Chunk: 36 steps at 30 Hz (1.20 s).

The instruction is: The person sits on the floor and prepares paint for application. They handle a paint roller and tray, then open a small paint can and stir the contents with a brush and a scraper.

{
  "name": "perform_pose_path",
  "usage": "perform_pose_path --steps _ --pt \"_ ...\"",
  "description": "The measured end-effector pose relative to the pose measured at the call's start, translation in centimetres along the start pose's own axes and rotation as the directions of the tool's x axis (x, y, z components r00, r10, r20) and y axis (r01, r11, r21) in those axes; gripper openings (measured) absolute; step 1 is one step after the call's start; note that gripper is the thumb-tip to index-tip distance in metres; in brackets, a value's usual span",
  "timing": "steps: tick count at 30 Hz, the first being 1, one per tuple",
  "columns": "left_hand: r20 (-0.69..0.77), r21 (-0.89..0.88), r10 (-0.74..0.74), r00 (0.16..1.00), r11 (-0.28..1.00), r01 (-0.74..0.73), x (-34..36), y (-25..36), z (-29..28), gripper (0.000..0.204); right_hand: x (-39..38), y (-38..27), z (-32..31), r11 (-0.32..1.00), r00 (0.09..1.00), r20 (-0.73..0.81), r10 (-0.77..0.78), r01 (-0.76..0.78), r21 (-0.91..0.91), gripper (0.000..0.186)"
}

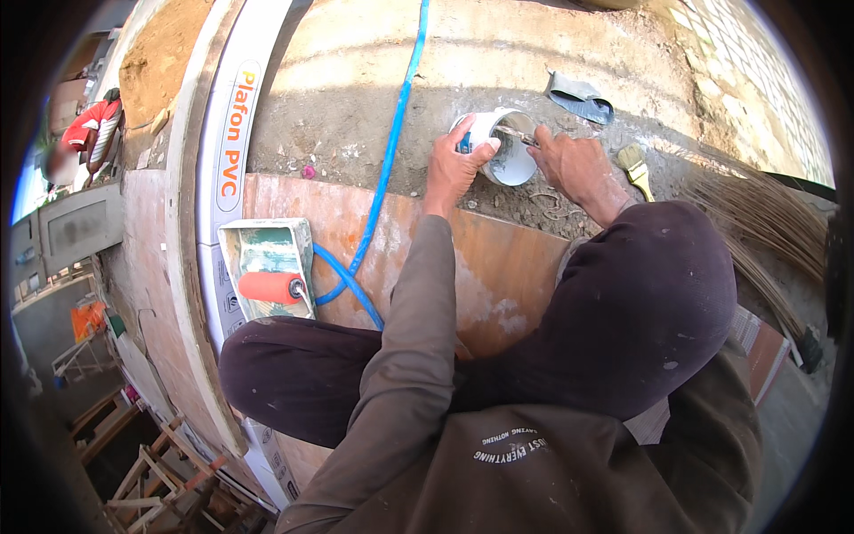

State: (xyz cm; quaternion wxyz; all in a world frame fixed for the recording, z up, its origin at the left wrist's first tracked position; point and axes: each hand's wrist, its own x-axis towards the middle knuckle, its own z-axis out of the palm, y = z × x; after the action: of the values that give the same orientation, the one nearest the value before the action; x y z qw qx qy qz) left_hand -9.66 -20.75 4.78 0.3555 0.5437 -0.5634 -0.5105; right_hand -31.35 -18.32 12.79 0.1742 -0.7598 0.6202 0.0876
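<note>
My left hand (454, 171) grips a white paint tub (513, 171) from its left side, thumb near the rim. The tub is tilted over, and its mouth faces right, toward my other hand. In my right hand (578, 171) is a slim tool (514, 134) with a metallic look, its far end inside the tub. My fingers cover its handle, so its exact kind is unclear. Just right of that hand, a paintbrush (635, 169) with pale bristles lies on the ground. To the left, an orange paint roller (269, 287) rests in a paint-stained tray (302, 238).
A blue hose (389, 147) runs across the ground and loops beside the tray. Beyond it lies a long white carton (227, 125). A dark grey scrap (580, 98) sits past the tub. A stick broom (769, 218) is at right. Far left is a person in red (89, 129).
</note>
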Motion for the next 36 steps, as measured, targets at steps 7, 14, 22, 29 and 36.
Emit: perform_pose_path --steps 7,14,22,29,36 --pt "0.004 0.133 -0.037 0.999 0.99 0.036 -0.6 0.2 0.3 0.078 0.4 0.9 6.3 0.673 0.821 0.567 0.058 -0.452 0.585 0.049" --pt "0.003 0.02 -0.024 1.0 1.0 0.024 -0.5 -1.3 -0.4 0.078 1.1 0.6 2.9 0.998 0.994 -0.106 -0.018 0.024 0.05 0.042" --pt "-0.07 0.165 0.016 0.997 0.986 -0.004 -0.5 -1.1 0.6 0.085 0.3 1.9 6.4 0.92 0.964 0.241 0.113 -0.194 0.341 0.049" --pt "-0.032 0.094 0.009 0.999 0.996 -0.006 0.1 -1.4 0.5 0.083 0.8 2.2 3.4 0.999 0.997 -0.07 0.029 -0.028 0.026 0.048" --pt "0.0 -0.144 -0.052 0.999 0.988 0.051 -0.7 -2.1 -1.2 0.084 0.7 1.1 5.6 0.761 0.925 0.375 -0.062 -0.2 0.618 0.047"
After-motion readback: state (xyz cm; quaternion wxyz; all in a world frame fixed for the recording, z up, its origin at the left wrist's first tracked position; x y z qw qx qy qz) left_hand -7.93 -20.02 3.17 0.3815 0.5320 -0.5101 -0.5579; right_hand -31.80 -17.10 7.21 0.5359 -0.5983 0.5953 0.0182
